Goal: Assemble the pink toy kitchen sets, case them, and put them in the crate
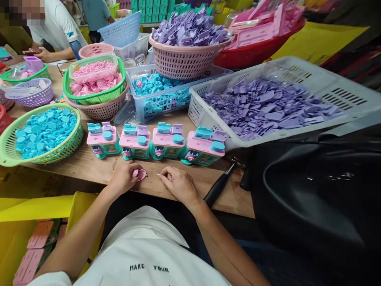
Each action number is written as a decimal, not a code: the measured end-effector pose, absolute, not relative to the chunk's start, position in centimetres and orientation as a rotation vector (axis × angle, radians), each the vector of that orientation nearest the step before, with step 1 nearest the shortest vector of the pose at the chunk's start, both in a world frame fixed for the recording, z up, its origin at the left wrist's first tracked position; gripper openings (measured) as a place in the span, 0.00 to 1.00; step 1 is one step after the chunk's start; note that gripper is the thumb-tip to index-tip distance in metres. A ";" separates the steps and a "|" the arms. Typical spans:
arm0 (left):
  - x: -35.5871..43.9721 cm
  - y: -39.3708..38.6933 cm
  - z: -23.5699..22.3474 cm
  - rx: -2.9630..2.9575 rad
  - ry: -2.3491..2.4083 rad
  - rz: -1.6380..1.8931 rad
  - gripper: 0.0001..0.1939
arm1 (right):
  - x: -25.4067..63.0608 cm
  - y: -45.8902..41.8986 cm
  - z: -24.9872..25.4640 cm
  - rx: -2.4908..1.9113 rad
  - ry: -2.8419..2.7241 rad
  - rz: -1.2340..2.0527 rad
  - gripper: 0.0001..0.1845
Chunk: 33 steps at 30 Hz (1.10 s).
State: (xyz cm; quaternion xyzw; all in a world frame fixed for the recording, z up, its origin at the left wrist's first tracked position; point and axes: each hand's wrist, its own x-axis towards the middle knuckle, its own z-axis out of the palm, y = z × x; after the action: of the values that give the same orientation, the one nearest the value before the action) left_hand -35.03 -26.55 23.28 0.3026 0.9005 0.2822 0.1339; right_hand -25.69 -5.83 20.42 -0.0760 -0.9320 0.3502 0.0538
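My left hand (123, 178) is closed around pink oval plastic pieces (140, 174), which stick out past its fingertips above the table's front edge. Across a small gap, my right hand (181, 186) is pinched, thumb against forefinger; whatever is between the tips is too small to make out. Just beyond both hands stands a row of several toy kitchen units, among them one at the left end (102, 137) and one at the right end (202, 147). Each has a pink top, a teal base, and blue and purple parts on top.
A black-handled tool (218, 184) lies right of my right hand, beside a black bag-like cover (309, 198). Around the table stand a green basket of blue discs (79, 133), a white crate of purple parts (208, 121) and a pink basket (190, 59). Another person (59, 28) sits far left.
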 end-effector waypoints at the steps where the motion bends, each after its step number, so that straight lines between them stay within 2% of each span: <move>1: -34.8 -26.7 23.0 0.860 2.626 0.870 0.10 | -25.7 -5.8 20.4 -0.207 -2.831 1.069 0.07; 8: -33.0 -25.2 21.4 0.769 2.781 1.305 0.11 | -25.8 -7.6 20.9 -0.200 -2.492 1.451 0.13; 11: -32.4 -24.4 20.9 0.808 2.810 1.386 0.10 | -26.5 -8.6 21.2 -0.246 -2.389 1.497 0.13; 23: -31.8 -24.2 20.6 0.702 2.889 1.398 0.11 | -27.0 -10.0 20.2 -0.286 -2.373 1.509 0.13; 33: -31.7 -24.0 19.9 0.927 3.070 1.269 0.12 | -26.9 -10.2 20.4 -0.332 -2.362 1.513 0.14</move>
State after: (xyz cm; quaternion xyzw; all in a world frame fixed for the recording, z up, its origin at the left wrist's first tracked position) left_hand -31.69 -24.02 19.86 0.2654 0.8797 0.3636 -0.1532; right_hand -26.90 -10.22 20.45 -0.1159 -0.8258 0.5288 0.1579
